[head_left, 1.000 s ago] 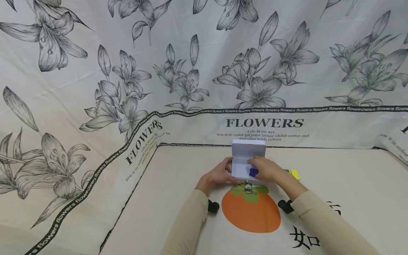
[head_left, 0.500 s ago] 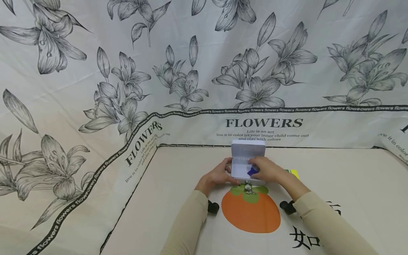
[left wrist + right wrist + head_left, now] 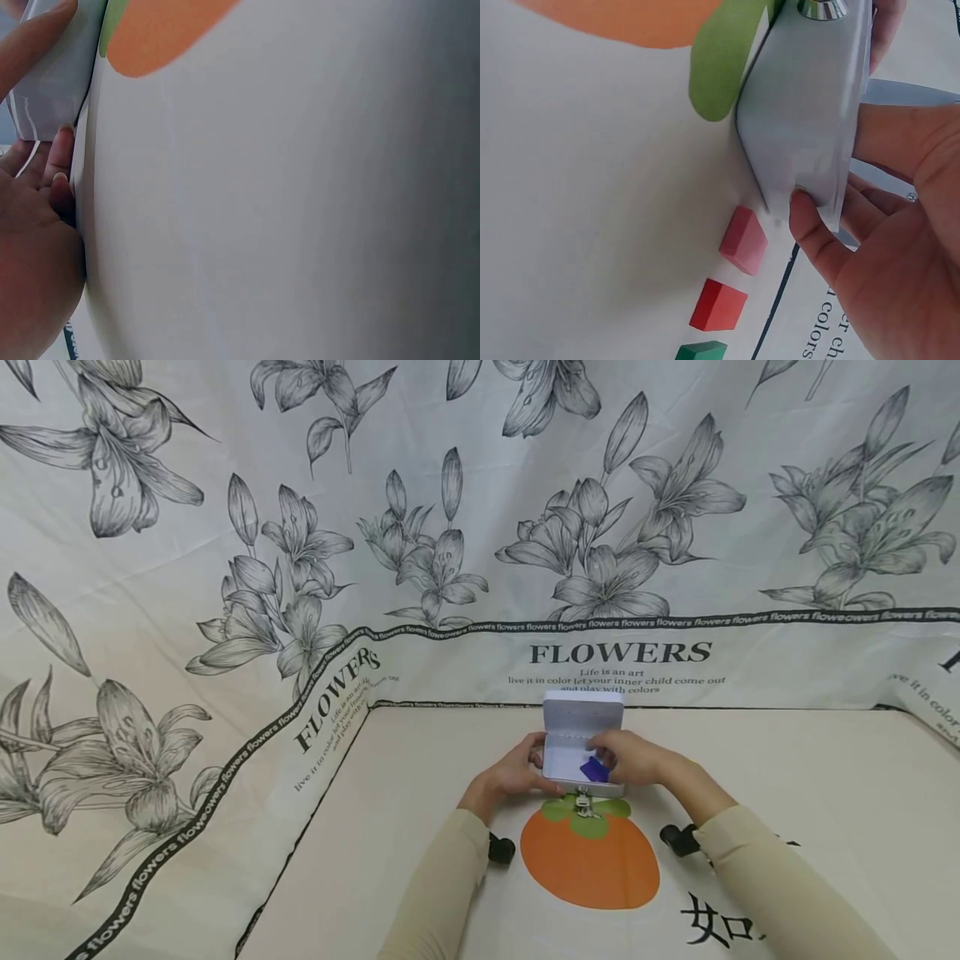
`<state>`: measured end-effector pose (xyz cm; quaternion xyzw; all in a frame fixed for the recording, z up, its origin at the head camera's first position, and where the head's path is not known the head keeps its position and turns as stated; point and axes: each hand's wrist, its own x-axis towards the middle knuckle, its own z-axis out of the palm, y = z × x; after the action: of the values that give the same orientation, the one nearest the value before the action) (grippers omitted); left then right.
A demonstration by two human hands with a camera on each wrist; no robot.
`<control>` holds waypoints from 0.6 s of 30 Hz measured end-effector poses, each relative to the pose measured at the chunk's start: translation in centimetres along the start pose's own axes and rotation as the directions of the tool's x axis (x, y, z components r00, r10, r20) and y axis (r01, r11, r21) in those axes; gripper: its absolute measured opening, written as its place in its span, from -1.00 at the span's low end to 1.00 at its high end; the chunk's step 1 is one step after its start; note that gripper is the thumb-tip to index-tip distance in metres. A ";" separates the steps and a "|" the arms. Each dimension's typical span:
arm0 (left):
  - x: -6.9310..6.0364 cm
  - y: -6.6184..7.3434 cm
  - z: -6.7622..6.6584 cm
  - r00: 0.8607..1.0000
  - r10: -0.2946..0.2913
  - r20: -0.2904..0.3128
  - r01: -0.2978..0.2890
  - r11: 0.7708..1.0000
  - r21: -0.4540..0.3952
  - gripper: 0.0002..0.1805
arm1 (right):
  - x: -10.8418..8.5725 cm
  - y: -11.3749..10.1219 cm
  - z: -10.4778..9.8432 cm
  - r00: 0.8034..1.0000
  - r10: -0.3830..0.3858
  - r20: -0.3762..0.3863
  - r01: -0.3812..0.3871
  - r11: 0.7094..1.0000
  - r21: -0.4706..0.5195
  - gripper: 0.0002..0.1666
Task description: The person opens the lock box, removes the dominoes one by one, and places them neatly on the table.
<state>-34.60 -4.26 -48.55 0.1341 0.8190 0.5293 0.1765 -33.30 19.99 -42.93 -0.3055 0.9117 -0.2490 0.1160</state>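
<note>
A small white hinged box (image 3: 558, 762) stands with its lid (image 3: 583, 717) raised, its metal clasp (image 3: 584, 803) facing me. My left hand (image 3: 516, 768) grips the box's left side. In the left wrist view, a thumb lies along the front of the box (image 3: 64, 82) and the fingers are at its side. My right hand (image 3: 633, 758) reaches in from the right and pinches a blue-purple block (image 3: 595, 769), tilted low inside the box. From the right wrist, the right hand (image 3: 907, 217) is seen over the box wall (image 3: 802, 112), one finger outside it; the block is hidden there.
Pink (image 3: 744, 241), red (image 3: 718, 306) and green (image 3: 701, 351) blocks lie in a row to the right of the box. An orange persimmon print (image 3: 590, 856) and black characters (image 3: 716, 920) mark the white tabletop cloth. A flower-printed curtain (image 3: 442, 664) hangs behind.
The blue-purple block has turned and shows more of itself below my right fingers. My right forearm has shifted slightly, covering the green and yellow blocks seen before. The left hand stays put.
</note>
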 end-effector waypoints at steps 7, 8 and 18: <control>0.0 0.0 0.0 1.000 0.004 -0.004 -0.004 1.000 0.002 0.09 | 0.4 0.5 0.5 0.999 -0.038 -0.029 0.038 0.999 -0.013 -0.49; 0.0 0.0 0.0 1.000 0.003 -0.004 -0.003 1.000 0.001 0.09 | 0.4 0.6 0.5 0.998 -0.045 -0.033 0.044 0.999 -0.015 -0.51; -0.1 0.0 0.0 1.000 0.001 -0.009 -0.001 1.000 0.005 0.08 | 0.4 0.8 0.6 0.998 -0.049 -0.045 0.049 0.999 0.005 -0.55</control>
<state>-34.50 -4.28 -48.52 0.1324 0.8210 0.5281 0.1722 -33.81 20.07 -43.85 -0.3217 0.9057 -0.2612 0.0900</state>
